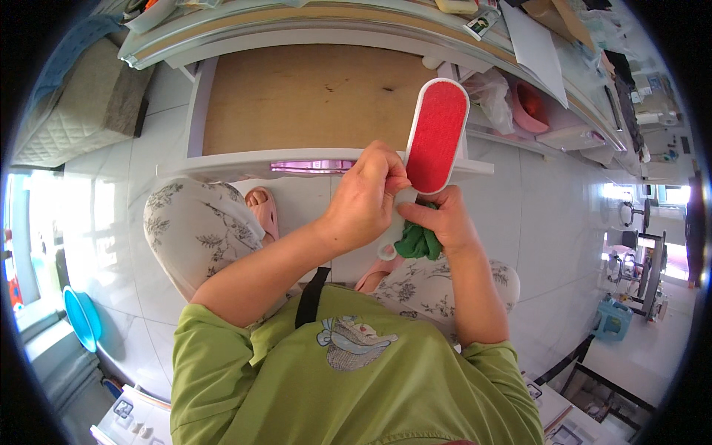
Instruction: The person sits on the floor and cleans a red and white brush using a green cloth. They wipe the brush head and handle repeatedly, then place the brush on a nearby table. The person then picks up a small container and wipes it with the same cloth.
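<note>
My right hand [445, 216] grips a green cloth [418, 240] together with the white handle of a lint brush [438, 136] that has a red fabric pad. The handle's ring end hangs below the hands. My left hand [370, 197], its fingers curled, is at the near edge of the pad, where its fingertips pinch or touch the brush; what lies between them is too small to tell. Beyond both hands, a pulled-out white drawer [334, 156] shows its bare wooden bottom with a few dark marks.
A glass-topped table [311, 22] spans the far side, with a tube [481, 23] and papers on it. Right of the drawer, a shelf holds a pink container [529, 108] and a plastic bag [492, 103]. A padded seat [83, 105] stands left, a blue basin [82, 319] lower left.
</note>
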A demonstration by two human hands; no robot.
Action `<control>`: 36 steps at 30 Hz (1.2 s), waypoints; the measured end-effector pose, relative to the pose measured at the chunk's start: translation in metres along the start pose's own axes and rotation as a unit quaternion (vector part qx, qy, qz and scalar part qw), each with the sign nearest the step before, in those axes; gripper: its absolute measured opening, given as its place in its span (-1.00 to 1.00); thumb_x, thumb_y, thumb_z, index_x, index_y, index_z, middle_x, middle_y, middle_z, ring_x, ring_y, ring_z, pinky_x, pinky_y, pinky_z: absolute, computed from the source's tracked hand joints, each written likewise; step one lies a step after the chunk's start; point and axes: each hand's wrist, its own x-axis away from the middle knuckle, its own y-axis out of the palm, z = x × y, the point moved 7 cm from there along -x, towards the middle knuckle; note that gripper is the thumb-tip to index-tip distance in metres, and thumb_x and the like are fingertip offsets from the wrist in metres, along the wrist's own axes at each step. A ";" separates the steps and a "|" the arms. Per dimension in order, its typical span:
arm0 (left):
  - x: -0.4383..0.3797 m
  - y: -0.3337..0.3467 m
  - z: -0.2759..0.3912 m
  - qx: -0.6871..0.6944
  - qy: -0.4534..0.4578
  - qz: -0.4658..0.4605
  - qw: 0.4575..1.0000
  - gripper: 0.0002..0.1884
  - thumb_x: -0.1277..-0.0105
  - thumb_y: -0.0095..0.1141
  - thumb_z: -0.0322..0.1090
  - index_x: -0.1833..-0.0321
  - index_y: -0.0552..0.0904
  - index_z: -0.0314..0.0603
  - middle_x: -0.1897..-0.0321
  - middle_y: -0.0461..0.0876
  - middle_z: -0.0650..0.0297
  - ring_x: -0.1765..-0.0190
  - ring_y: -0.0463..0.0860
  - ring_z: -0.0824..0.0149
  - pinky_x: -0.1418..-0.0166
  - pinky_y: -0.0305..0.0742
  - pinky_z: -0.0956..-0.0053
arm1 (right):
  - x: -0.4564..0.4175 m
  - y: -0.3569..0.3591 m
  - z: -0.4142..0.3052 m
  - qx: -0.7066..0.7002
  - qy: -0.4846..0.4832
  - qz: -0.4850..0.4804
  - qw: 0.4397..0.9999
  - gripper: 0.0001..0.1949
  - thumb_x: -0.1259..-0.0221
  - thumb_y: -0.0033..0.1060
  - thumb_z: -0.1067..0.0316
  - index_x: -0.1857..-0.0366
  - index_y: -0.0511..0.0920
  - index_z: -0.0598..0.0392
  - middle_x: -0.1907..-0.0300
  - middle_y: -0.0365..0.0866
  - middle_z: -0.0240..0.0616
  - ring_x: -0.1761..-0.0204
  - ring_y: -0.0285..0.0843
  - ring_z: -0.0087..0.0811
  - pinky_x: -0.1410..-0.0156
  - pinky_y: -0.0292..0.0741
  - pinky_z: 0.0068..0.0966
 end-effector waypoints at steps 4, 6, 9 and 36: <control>0.009 0.003 -0.007 0.073 -0.067 -0.002 0.995 -0.83 -0.35 0.09 -0.67 0.17 0.38 -0.28 0.26 0.54 0.10 0.34 0.56 0.23 0.27 0.52 0.43 | -0.002 -0.005 0.004 -0.036 0.023 0.014 0.999 -0.84 -0.12 0.47 0.40 0.51 0.67 0.23 0.56 0.52 -0.55 0.48 0.40 -0.74 0.42 0.33 -0.63; 0.014 0.004 -0.009 0.063 -0.082 -0.009 0.995 -0.81 -0.31 0.16 -0.63 0.16 0.40 -0.29 0.26 0.58 0.06 0.26 0.63 0.04 0.17 0.56 0.32 | -0.002 -0.004 0.002 -0.044 0.015 0.016 0.999 -0.83 -0.13 0.46 0.40 0.51 0.67 0.24 0.56 0.53 -0.54 0.48 0.41 -0.73 0.41 0.34 -0.63; 0.016 0.002 -0.010 0.048 -0.098 0.003 0.994 -0.81 -0.30 0.21 -0.59 0.14 0.47 -0.28 0.26 0.61 0.08 0.25 0.65 0.07 0.18 0.58 0.33 | -0.002 -0.005 0.002 -0.039 0.012 0.026 0.999 -0.84 -0.15 0.45 0.40 0.49 0.67 0.23 0.54 0.55 -0.54 0.47 0.42 -0.72 0.40 0.35 -0.63; 0.002 0.008 0.010 -0.101 0.003 -0.042 0.994 -0.81 -0.12 0.21 -0.73 0.28 0.56 -0.32 0.29 0.54 0.13 0.33 0.61 0.13 0.28 0.58 0.31 | 0.001 0.000 0.012 0.081 0.017 0.061 0.995 -0.80 -0.12 0.43 0.35 0.35 0.70 0.30 0.50 0.62 -0.46 0.41 0.44 -0.73 0.35 0.45 -0.59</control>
